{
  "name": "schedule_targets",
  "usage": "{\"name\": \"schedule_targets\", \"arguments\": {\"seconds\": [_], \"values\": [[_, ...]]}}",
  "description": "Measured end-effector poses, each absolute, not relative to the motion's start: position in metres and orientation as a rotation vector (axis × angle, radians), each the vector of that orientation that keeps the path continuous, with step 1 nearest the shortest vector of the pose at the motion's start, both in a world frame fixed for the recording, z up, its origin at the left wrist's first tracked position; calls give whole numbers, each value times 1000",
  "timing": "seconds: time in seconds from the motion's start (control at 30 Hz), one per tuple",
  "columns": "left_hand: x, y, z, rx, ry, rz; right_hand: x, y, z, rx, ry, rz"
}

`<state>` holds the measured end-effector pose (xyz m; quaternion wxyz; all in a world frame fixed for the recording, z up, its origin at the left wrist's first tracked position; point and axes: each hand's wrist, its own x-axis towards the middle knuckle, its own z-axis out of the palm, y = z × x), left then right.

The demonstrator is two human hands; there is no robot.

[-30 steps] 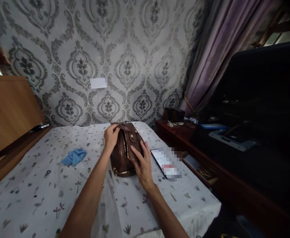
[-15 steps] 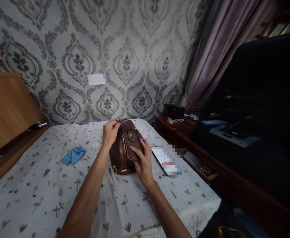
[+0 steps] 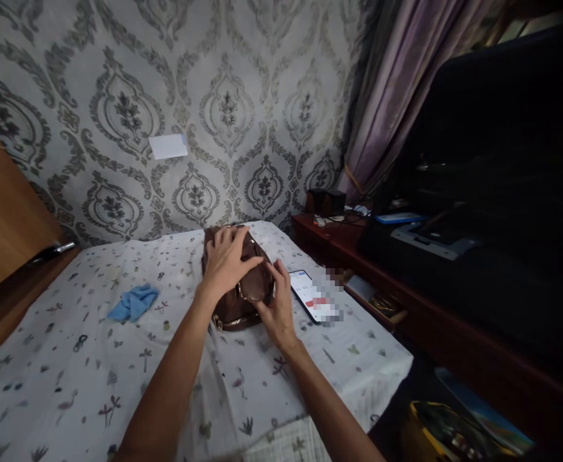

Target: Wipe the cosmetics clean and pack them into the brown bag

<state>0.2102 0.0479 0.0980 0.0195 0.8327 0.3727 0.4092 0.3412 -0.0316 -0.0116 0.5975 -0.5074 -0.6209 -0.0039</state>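
Observation:
A brown leather bag (image 3: 228, 307) with gold zips lies on the patterned white cloth, directly before me. My left hand (image 3: 226, 256) is spread across its upper part, fingers apart and thumb stretched toward the right. It covers much of the bag's front, including the clasp. At the lower right side, my right hand (image 3: 277, 305) grips the bag, with its thumb on the front and its fingers by the edge. A lit phone (image 3: 305, 292) lies just to the right of that hand.
A crumpled blue cloth (image 3: 134, 303) lies to the left. The wooden cabinet (image 3: 12, 218) borders the left side. Beyond the cloth's right edge stand a dark red desk (image 3: 320, 237) with an open drawer (image 3: 378, 301) and a yellow-rimmed bag (image 3: 416, 427) below.
My left hand has left the zip at the bag's far left edge and moved right over its front, fingers spreading. My right hand stays at the bag's right side. The view has shifted slightly right.

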Motion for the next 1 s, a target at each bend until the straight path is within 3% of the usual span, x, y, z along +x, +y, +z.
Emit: {"name": "schedule_targets", "arguments": {"seconds": [0.2,0.6,0.8,1.0], "values": [[206,59,86,2600,1150,1055,368,-30,-8,-1101,-1438,292],[185,69,101,2564,1060,783,379,-16,24,-1110,-1493,457],[181,58,117,2546,1087,487,370,5,52,-1512,-1474,271],[180,55,121,2590,1092,418,352,2,103,-1953,-1644,-25]]}}
